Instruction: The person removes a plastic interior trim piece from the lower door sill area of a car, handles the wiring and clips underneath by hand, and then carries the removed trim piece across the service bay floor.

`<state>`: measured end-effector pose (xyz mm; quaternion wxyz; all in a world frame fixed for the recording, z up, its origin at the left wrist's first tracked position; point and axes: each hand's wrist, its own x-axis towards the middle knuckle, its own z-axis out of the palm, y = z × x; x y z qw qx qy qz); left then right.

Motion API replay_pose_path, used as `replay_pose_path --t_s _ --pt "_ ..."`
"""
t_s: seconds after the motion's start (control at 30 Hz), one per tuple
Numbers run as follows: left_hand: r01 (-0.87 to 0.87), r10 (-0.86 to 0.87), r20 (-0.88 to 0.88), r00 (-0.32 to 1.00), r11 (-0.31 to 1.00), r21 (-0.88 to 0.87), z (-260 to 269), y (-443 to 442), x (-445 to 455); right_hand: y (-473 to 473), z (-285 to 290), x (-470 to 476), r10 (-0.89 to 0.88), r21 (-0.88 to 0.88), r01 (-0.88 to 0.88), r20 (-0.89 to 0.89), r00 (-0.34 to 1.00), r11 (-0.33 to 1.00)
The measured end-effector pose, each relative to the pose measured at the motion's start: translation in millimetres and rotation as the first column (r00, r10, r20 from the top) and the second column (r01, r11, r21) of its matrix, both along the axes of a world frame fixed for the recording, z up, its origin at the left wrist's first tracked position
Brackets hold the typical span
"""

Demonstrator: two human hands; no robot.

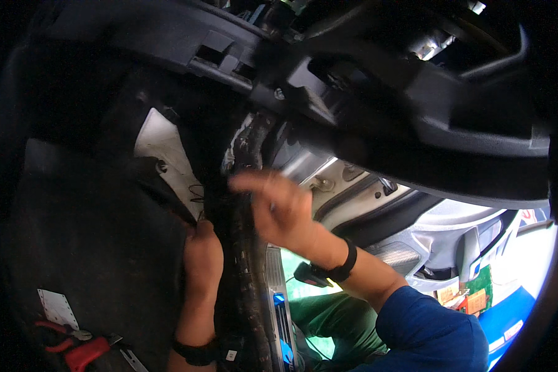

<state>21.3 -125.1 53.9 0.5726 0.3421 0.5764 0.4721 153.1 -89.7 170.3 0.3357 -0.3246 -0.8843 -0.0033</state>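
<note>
My left hand (203, 255) is in the dark footwell of a car, its fingers closed on the edge of a black floor lining (169, 195). Past its fingertips stretches a pale, scuffed panel (165, 139), and a thin black wire (195, 191) loops over its lower part. My right hand (283, 211) is blurred, with the index finger stretched towards the left. It is beside a dark wrapped wiring harness (246, 265) that runs along the door sill. Whether anything is between its fingers cannot be made out.
Red-handled pliers (65, 335), a red-handled tool (87, 354), metal tweezers (132, 360) and a punched white card (58, 308) lie on the dark mat (107, 279). The black dashboard trim (474, 153) overhangs above. Right of the metal sill plate (274, 274) is the open car door (441, 223).
</note>
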Motion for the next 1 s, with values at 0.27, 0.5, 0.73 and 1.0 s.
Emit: replay_pose_path --t_s 0.27,0.5,0.73,1.0 --pt "-0.212 0.171 0.178 0.969 0.946 0.244 -17 2 7 -44 -97 64 0.209 -0.138 -0.181 0.224 0.952 0.974" --pt "-0.205 0.252 -0.189 0.949 0.950 0.238 -14 1 14 -44 -101 62 0.220 -0.161 -0.197 0.137 0.966 0.967" --pt "-0.068 0.183 -0.256 0.949 0.914 0.400 -5 1 15 -44 -100 62 0.209 -0.151 -0.188 0.137 0.968 0.971" --pt "-0.073 0.211 -0.214 0.954 0.854 0.514 5 1 11 -45 -106 65 0.200 -0.161 -0.180 0.122 0.972 0.970"
